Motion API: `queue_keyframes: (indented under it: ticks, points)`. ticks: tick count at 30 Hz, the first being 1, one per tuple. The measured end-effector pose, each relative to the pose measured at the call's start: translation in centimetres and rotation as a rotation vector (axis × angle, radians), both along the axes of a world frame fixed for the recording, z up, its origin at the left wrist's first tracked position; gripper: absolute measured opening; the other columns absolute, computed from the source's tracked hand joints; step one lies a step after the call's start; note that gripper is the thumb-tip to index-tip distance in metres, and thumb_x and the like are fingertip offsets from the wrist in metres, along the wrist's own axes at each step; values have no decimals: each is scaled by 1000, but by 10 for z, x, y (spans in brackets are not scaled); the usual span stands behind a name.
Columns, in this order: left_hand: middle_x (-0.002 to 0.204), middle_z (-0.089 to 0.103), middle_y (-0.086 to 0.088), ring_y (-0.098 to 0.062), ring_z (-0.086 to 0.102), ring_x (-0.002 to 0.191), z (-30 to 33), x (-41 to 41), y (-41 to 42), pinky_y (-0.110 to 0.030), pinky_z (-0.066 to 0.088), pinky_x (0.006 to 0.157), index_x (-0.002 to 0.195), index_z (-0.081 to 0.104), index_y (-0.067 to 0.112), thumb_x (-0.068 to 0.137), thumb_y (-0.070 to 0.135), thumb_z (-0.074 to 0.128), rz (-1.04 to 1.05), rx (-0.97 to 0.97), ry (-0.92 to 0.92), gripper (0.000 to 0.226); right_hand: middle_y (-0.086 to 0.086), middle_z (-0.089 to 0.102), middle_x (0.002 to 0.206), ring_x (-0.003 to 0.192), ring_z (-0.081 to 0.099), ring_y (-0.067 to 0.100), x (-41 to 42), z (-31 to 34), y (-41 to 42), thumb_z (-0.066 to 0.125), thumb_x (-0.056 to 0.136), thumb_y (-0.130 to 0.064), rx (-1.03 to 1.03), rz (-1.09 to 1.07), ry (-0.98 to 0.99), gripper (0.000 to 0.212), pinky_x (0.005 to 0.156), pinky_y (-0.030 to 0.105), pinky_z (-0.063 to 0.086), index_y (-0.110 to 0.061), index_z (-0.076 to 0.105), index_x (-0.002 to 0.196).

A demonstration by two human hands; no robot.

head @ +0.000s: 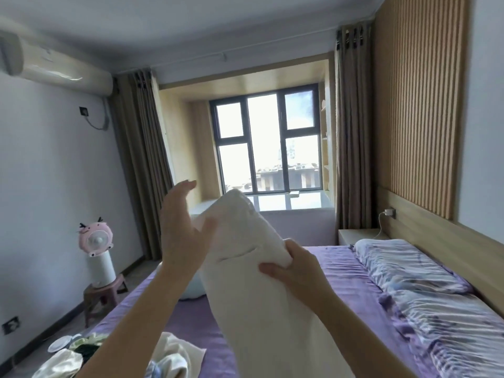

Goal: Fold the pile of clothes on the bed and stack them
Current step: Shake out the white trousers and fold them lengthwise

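White, soft garment (245,268), one piece, held above the purple bed (341,282); its long axis rises away from the person toward the window. Right hand (294,271) pinches its edge in a closed grip. Left hand (181,225), fingers spread wide, touches its left side. One crumpled pile of clothes (169,356) lies below the left forearm.

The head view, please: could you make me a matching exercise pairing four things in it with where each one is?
Things:
1. white garment
2. pink fan
3. pillow
4. charger

Places:
A. plugged into the headboard
B. at the head of the bed, right
C. held up by the right hand
D. on a stool by the left wall

Pairs: 1-C, 2-D, 3-B, 4-A
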State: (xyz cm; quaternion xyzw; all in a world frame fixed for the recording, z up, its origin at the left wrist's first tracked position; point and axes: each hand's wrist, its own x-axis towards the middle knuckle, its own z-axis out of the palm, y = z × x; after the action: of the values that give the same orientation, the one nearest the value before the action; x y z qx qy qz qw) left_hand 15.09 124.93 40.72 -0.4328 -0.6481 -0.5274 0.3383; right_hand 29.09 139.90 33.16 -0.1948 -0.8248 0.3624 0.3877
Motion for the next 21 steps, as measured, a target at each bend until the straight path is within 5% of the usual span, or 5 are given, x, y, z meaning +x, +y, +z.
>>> queue_keyframes:
  ticks: [2, 7, 11, 13, 21]
  points:
    - [128, 54, 15, -1, 44, 125, -2, 16, 3, -26, 20, 115, 126, 54, 20, 91, 29, 50, -135, -254, 377, 37, -10, 59, 76, 75, 55, 16, -14, -1, -12, 78, 69, -44, 57, 58, -36, 36, 65, 28, 40, -23, 51, 80]
    - [97, 72, 9, -7, 61, 105, -38, 38, 28, -31, 1, 120, 97, 70, 19, 103, 44, 22, 141, -733, 482, 55, -6, 68, 64, 59, 63, 5, -31, 7, -42, 89, 39, -45, 728, -105, -185, 40, 52, 16, 39, -19, 75, 66]
    - [53, 62, -1, -21, 62, 57, -51, 29, 27, -24, 41, 78, 56, 60, 17, 95, 56, 29, 278, -754, 544, 63, -10, 66, 73, 72, 58, 4, -24, -11, -48, 65, 85, -25, 270, 204, -320, 6, 59, 12, 33, -25, 64, 79]
    - [36, 48, 1, -20, 49, 34, -50, 30, 26, -20, 25, 52, 42, 51, 17, 85, 50, 50, 372, -676, 669, 55, -17, 65, 71, 67, 57, -2, -14, -30, -38, 79, 73, -29, -52, 285, -93, 18, 57, 11, 40, -32, 62, 79]
    - [47, 53, -7, -28, 53, 46, -21, 3, 11, -34, 48, 61, 56, 38, 21, 89, 68, -4, 257, -721, 700, 71, -3, 62, 97, 89, 57, 12, 40, -120, 5, 79, 75, -39, -151, 290, -448, 41, 82, 30, 47, -20, 59, 106]
